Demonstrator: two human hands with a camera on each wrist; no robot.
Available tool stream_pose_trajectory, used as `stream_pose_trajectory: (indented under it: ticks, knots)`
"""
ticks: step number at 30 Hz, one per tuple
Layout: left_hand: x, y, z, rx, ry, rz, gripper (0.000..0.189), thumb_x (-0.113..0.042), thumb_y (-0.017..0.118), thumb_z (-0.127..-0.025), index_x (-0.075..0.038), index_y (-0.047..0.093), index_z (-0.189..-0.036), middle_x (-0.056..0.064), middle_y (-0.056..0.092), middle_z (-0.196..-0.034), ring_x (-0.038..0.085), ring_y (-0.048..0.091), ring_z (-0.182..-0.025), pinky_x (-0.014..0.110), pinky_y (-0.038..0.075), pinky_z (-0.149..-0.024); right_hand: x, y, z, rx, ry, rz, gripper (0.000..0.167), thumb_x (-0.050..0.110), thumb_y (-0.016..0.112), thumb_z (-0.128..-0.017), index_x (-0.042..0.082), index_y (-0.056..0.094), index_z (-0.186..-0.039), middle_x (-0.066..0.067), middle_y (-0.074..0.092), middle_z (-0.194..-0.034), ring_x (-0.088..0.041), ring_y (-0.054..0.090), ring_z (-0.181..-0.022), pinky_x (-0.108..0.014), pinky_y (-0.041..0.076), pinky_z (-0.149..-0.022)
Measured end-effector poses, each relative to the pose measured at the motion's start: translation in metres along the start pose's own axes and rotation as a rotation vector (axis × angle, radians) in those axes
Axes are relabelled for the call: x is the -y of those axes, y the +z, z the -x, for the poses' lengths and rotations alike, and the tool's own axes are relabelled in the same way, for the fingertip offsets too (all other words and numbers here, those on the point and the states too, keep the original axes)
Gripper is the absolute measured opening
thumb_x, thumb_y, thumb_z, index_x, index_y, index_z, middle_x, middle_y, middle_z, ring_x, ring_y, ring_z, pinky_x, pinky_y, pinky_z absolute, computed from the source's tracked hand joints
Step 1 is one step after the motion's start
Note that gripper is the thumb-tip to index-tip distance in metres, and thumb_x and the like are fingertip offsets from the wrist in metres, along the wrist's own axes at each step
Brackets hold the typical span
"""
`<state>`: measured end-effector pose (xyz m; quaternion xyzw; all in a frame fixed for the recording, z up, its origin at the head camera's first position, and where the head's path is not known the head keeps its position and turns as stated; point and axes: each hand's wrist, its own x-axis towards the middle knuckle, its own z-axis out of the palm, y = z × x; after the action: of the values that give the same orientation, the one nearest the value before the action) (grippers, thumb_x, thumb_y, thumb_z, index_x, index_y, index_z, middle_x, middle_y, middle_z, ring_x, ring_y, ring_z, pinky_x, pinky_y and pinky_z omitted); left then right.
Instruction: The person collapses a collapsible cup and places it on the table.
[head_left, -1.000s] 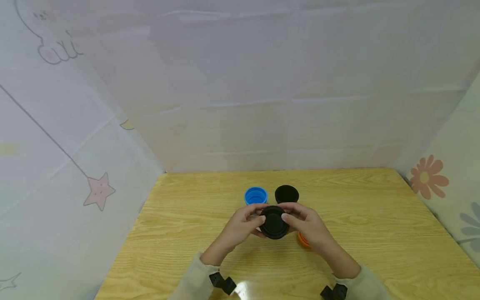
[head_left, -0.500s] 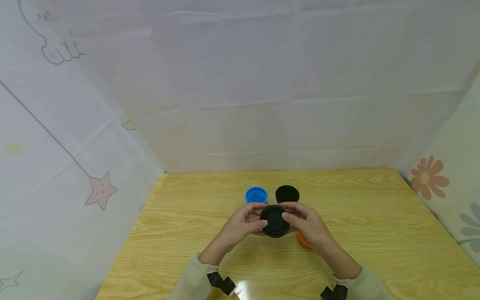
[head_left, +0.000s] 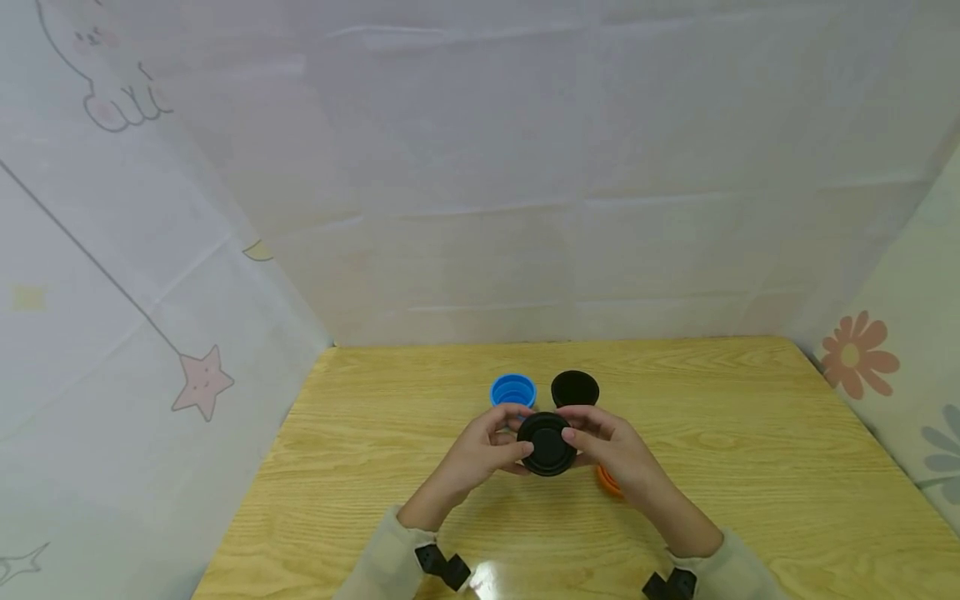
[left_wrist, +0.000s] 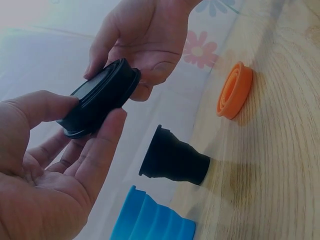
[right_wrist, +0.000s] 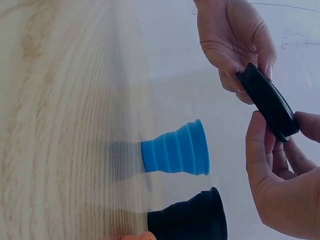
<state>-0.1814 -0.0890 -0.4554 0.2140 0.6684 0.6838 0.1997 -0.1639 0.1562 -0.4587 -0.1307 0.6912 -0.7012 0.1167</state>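
Observation:
A collapsed black folding cup (head_left: 548, 447) is held up above the table between both hands, a flat ringed disc with its base turned toward the head camera. My left hand (head_left: 478, 446) pinches its left edge, thumb on the near face and fingers behind. On the opposite edge my right hand (head_left: 617, 448) grips it the same way. The left wrist view shows the folded cup (left_wrist: 100, 100) from the side, clear of the wood. Just beyond the hands stand a blue folding cup (right_wrist: 177, 148) and a black folding cup (left_wrist: 175, 157), both extended and upright.
An orange folding cup (left_wrist: 236, 91), collapsed flat, lies on the wooden table (head_left: 360, 433) and is partly covered by the right forearm in the head view. White printed cloth (head_left: 480, 208) hangs behind the table and along both sides.
The held black cup shifts and tilts very slightly between the hands, and the left thumb sits a little lower on its face. The cups on the table stay put.

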Motion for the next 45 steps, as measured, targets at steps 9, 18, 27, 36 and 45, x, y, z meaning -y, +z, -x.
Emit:
stream_pose_trajectory:
  ticks: [9, 18, 27, 36, 45]
  knots:
    - [0.004, 0.000, 0.000, -0.003, 0.005, 0.011, 0.047, -0.006, 0.066, -0.097, -0.007, 0.051, -0.141, 0.015, 0.058, -0.117, 0.025, 0.069, -0.097, 0.065, 0.053, -0.089, 0.000, -0.001, 0.000, 0.007, 0.020, 0.007, 0.045, 0.023, 0.062, -0.103, -0.001, 0.054, -0.140, -0.018, 0.062, -0.125, -0.023, 0.069, -0.104, -0.039, 0.061, -0.084]
    - [0.004, -0.004, 0.003, -0.059, 0.081, -0.176, 0.041, -0.011, 0.070, -0.096, -0.012, 0.058, -0.135, 0.014, 0.063, -0.115, 0.022, 0.065, -0.097, 0.037, 0.058, -0.080, 0.001, 0.001, -0.001, -0.071, 0.145, -0.016, 0.049, 0.040, 0.060, -0.102, 0.002, 0.062, -0.132, -0.015, 0.064, -0.115, -0.033, 0.064, -0.103, -0.048, 0.061, -0.084]
    - [0.007, -0.006, 0.004, -0.054, 0.201, -0.264, 0.031, -0.007, 0.071, -0.095, -0.015, 0.065, -0.125, 0.007, 0.066, -0.119, 0.022, 0.063, -0.108, 0.031, 0.058, -0.089, -0.008, -0.002, -0.001, 0.000, 0.233, -0.103, 0.054, 0.044, 0.057, -0.103, -0.003, 0.059, -0.131, -0.012, 0.067, -0.108, -0.027, 0.070, -0.095, -0.044, 0.061, -0.083]
    - [0.012, -0.003, 0.003, -0.044, 0.364, -0.357, 0.024, -0.003, 0.070, -0.095, -0.014, 0.070, -0.116, 0.005, 0.064, -0.117, 0.018, 0.060, -0.114, 0.033, 0.054, -0.100, -0.011, -0.003, -0.003, 0.106, 0.240, -0.204, 0.053, 0.042, 0.050, -0.107, -0.005, 0.058, -0.130, -0.015, 0.066, -0.113, -0.023, 0.072, -0.095, -0.041, 0.061, -0.085]
    - [0.022, -0.006, 0.005, -0.019, 0.552, -0.633, 0.025, 0.002, 0.071, -0.091, -0.019, 0.073, -0.105, 0.002, 0.063, -0.124, 0.022, 0.058, -0.124, 0.040, 0.052, -0.102, -0.011, -0.003, -0.003, 0.112, 0.238, -0.207, 0.041, 0.024, 0.051, -0.108, -0.007, 0.051, -0.135, -0.014, 0.063, -0.125, -0.022, 0.071, -0.101, -0.034, 0.062, -0.081]
